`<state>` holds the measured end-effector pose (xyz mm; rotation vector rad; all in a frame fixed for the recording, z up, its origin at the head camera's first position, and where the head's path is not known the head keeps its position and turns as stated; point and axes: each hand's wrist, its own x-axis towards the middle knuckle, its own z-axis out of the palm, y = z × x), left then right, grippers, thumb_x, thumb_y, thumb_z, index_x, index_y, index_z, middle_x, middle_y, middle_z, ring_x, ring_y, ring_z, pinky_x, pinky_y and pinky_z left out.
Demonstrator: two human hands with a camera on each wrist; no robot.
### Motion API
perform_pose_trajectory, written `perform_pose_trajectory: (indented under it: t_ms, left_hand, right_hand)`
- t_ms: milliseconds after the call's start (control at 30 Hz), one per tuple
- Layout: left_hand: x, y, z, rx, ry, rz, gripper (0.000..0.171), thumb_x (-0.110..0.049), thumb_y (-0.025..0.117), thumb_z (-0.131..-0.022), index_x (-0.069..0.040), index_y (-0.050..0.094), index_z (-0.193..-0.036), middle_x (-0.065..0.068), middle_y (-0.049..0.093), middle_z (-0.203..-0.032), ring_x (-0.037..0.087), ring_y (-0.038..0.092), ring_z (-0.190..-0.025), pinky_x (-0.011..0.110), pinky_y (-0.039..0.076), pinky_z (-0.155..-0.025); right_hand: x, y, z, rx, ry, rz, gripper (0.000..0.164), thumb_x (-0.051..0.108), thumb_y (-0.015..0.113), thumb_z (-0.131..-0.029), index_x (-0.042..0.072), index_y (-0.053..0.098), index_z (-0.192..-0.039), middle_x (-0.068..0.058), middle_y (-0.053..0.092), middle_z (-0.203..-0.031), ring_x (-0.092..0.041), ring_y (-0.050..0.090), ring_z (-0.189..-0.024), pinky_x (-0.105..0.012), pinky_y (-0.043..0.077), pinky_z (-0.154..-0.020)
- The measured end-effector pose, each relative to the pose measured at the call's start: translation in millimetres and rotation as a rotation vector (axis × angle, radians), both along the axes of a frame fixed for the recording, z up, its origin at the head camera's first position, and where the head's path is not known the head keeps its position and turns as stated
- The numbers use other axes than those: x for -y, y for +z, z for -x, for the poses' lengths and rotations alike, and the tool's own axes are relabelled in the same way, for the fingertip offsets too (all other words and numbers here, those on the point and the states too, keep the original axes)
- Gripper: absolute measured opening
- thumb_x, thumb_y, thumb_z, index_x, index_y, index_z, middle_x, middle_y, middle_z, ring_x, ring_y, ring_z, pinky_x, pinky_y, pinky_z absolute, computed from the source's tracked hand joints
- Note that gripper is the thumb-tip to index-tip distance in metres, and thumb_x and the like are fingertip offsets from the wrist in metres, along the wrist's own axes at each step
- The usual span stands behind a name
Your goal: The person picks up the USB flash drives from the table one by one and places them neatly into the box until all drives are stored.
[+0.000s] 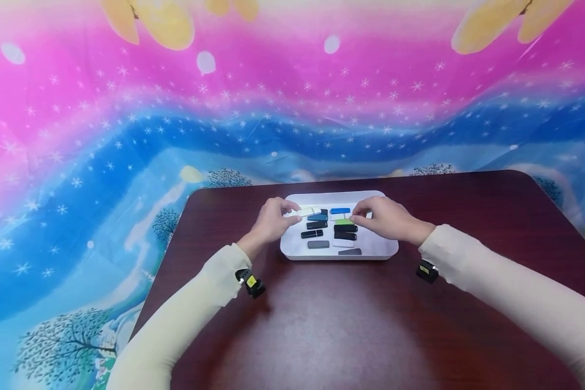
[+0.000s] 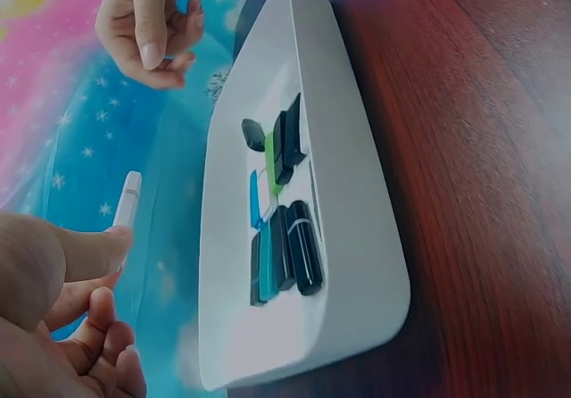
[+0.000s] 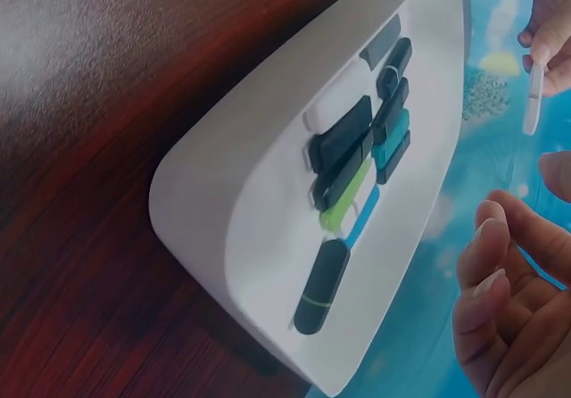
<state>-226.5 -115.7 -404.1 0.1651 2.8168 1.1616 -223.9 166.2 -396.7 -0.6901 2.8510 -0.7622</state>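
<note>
My left hand (image 1: 272,219) pinches a white USB flash drive (image 2: 128,203) between thumb and fingers, raised above the left side of a white tray (image 1: 286,250). Over the tray's right side is my right hand (image 1: 382,216); its fingers are loosely bent, and the right wrist view shows nothing between them. In the tray lie several more flash drives in two rough columns. Among them are a blue one (image 1: 340,210), a green one (image 3: 343,203), a teal one (image 2: 267,260) and a black one (image 1: 312,234). A dark drive with a thin green band (image 3: 314,302) lies apart, towards one end.
The tray stands on a dark red-brown wooden table (image 1: 322,325), near its far edge. A printed pink and blue cloth (image 1: 292,81) hangs behind the table. Black wrist cameras (image 1: 250,283) are strapped at both cuffs.
</note>
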Motion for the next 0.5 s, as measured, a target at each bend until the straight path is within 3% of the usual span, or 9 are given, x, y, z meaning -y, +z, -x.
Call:
perform_pose_trajectory:
  t_ms: [500]
  left_hand:
    - [-41.2,-10.0,8.9,0.05,-0.099,0.008,0.023,-0.018,0.074,-0.093,-0.01,0.076,-0.115,0.007,0.07,-0.123,0.026,0.061,-0.121,0.042,0.049,-0.104]
  right_hand:
    - [-16.5,0.9,6.5,-0.001,-0.021,-0.001,0.021,0.024,0.065,-0.098,0.009,0.078,-0.107,-0.005,0.077,-0.102,-0.019,0.063,-0.082,-0.032,0.046,-0.066]
